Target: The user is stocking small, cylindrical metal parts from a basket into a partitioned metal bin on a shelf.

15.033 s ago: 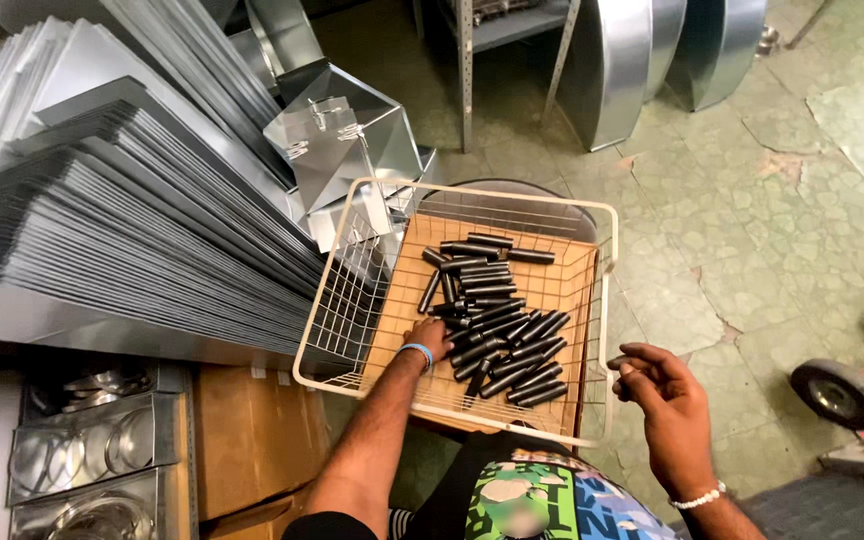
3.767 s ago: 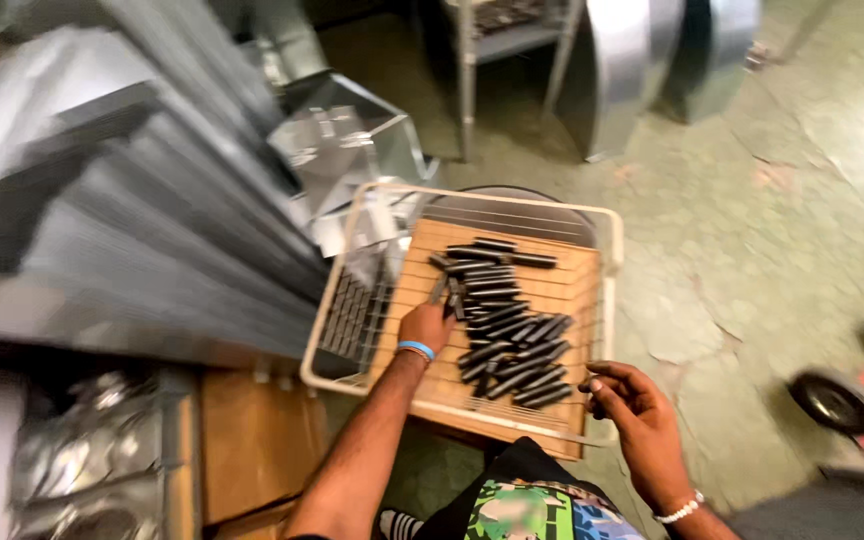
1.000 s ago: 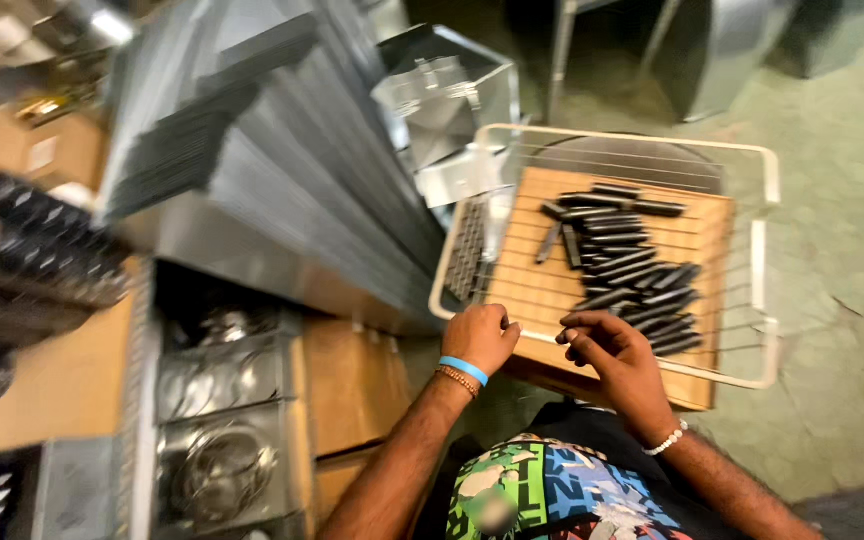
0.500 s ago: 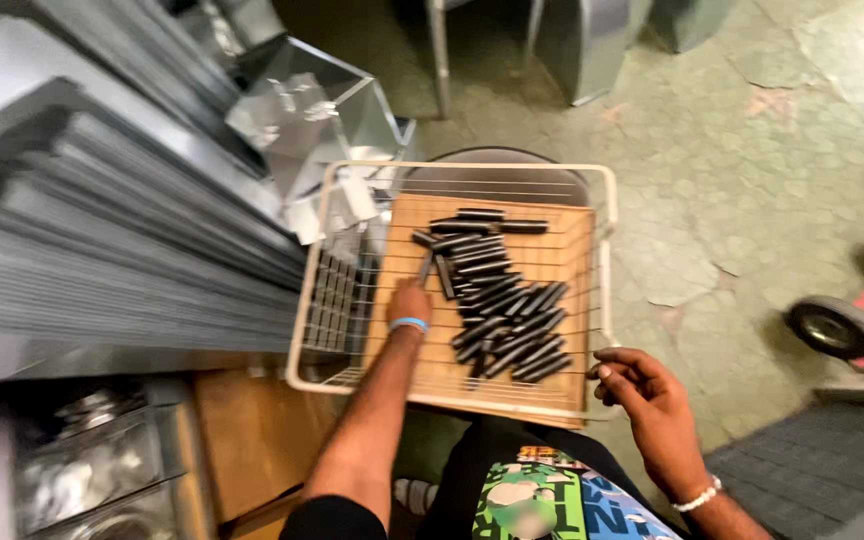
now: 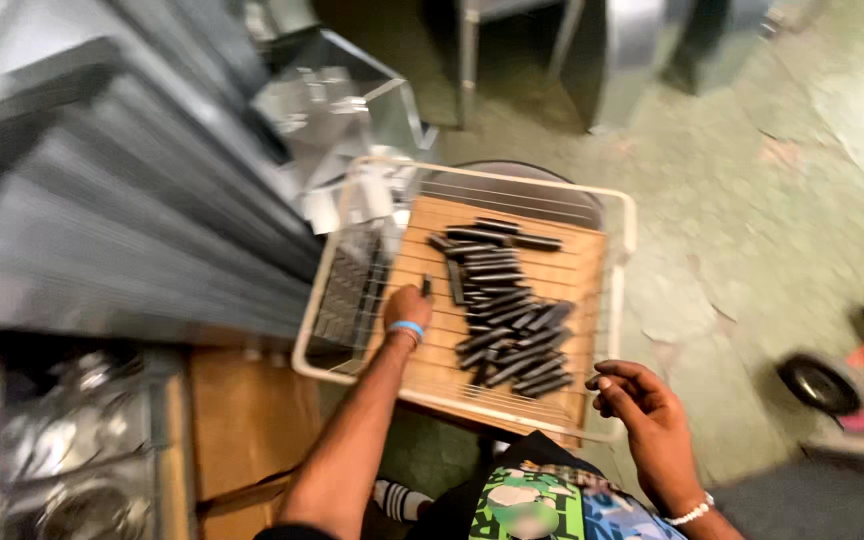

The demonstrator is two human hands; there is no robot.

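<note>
Dark strips (image 5: 507, 320), short and flat, lie heaped on a wooden board (image 5: 552, 265) inside a white wire basket (image 5: 624, 225), most of them toward the board's right half and stretching from the near edge up to the far edge

Near: right hand (image 5: 642, 410) hovers just outside the basket's near right corner, fingers curled loosely, thumb and forefinger pinched together; whether anything small sits in that pinch I cannot tell — blurred

Left hand (image 5: 407, 305), blue band (image 5: 406, 327) on the wrist, reaches into the basket over the board's left side. Fingers closed around one dark strip that sticks up past the fingertips, held just left of the heap, apart from it

Left of the basket: wire side wall, then a thick stack of grey metal sheets (image 5: 102, 230) overhanging a wooden cabinet (image 5: 242, 420). Shiny metal fittings (image 5: 62, 470) in a bin at lower left

Far: a folded sheet-metal box (image 5: 337, 110) past the basket's far left corner, metal legs and ducting beyond on a worn green floor (image 5: 752, 200). A black wheel on a red frame (image 5: 822, 385) at the right edge

Judgement on handling: strips overlap at odd angles, so lifting one from the heap's edge rather than its middle should avoid dragging neighbours. Keep the grip at the strip's end, and steady the basket rim with the free hand
</note>
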